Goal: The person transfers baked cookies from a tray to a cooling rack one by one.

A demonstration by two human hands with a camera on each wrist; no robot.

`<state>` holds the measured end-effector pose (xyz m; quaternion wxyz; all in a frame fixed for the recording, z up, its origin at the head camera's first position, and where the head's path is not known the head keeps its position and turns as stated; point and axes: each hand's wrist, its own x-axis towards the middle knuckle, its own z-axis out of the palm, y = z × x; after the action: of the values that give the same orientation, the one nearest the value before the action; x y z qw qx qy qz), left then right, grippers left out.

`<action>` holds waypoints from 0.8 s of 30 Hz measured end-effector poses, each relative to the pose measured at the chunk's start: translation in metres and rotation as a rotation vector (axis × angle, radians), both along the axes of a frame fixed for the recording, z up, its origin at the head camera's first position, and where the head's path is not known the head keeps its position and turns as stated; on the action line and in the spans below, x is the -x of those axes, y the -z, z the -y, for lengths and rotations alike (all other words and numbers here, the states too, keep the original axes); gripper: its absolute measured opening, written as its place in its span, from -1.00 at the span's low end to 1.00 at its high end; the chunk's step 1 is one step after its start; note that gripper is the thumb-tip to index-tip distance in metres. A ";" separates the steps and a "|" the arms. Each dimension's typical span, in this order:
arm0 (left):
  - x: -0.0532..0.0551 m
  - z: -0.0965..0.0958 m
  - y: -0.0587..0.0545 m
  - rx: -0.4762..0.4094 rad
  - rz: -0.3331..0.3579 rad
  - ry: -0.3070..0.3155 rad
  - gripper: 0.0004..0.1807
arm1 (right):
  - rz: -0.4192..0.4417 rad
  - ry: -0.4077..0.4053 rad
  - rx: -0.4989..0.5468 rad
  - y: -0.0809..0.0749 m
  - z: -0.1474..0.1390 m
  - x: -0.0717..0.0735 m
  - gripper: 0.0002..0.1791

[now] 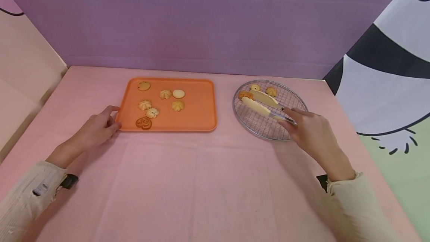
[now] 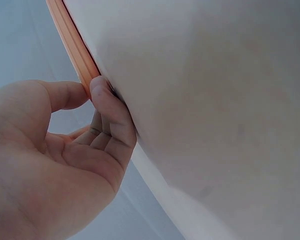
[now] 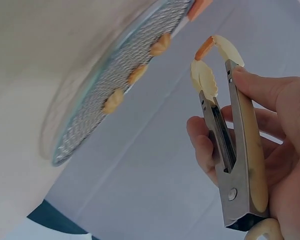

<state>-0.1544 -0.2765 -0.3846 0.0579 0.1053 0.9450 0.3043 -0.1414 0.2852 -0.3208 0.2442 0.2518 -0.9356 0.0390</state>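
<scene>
My left hand (image 1: 99,126) is at the near left corner of an orange tray (image 1: 201,107); in the left wrist view, thumb and forefinger (image 2: 106,100) pinch its edge. Several cookies lie on the tray, among them a brown pretzel-shaped cookie (image 1: 143,123). My right hand (image 1: 312,133) grips metal tongs (image 3: 245,165) with cream scalloped tips over a round wire rack (image 1: 268,132). Between the tips is a brown cookie (image 3: 205,48), held above the rack in the right wrist view. On the rack sit three cookies, including a pale one (image 1: 255,87) and a golden swirl (image 1: 271,92).
Tray and rack stand side by side towards the back of a pink-covered table (image 1: 201,189). A purple wall (image 1: 201,29) rises behind them. A printed panel (image 1: 386,85) stands along the right side, and a pale wall (image 1: 27,74) on the left.
</scene>
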 end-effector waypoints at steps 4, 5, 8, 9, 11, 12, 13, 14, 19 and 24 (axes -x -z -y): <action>0.000 0.000 0.000 0.000 -0.003 0.002 -0.43 | 0.019 0.027 -0.008 0.004 -0.009 0.004 -0.59; 0.000 0.000 0.000 -0.001 -0.002 0.002 -0.43 | 0.018 0.031 -0.006 0.005 -0.011 0.005 -0.60; 0.000 0.000 0.000 -0.007 0.004 0.001 -0.43 | 0.003 0.029 0.003 0.007 -0.018 0.007 -0.62; 0.000 0.000 0.000 -0.007 0.007 0.001 -0.43 | -0.004 0.027 0.004 0.008 -0.020 0.008 -0.64; 0.000 0.000 0.000 -0.009 0.013 -0.001 -0.42 | -0.015 0.025 0.001 0.009 -0.023 0.009 -0.67; 0.000 0.000 0.000 -0.009 0.014 -0.002 -0.42 | -0.014 0.029 0.000 0.010 -0.025 0.010 -0.69; 0.000 0.000 0.000 -0.009 0.016 -0.002 -0.42 | -0.009 0.034 -0.001 0.010 -0.027 0.012 -0.71; 0.000 0.000 0.000 -0.009 0.015 -0.001 -0.42 | -0.003 0.042 -0.003 0.011 -0.028 0.013 -0.72; -0.001 -0.001 -0.001 -0.012 0.010 0.002 -0.43 | 0.046 0.091 -0.003 0.012 -0.033 0.018 -0.71; 0.000 -0.001 -0.001 -0.011 0.004 0.002 -0.43 | 0.093 0.117 0.000 0.015 -0.035 0.023 -0.67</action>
<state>-0.1543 -0.2754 -0.3836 0.0595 0.1059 0.9430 0.3097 -0.1641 0.3197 -0.3353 0.2026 0.1944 -0.9591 0.0363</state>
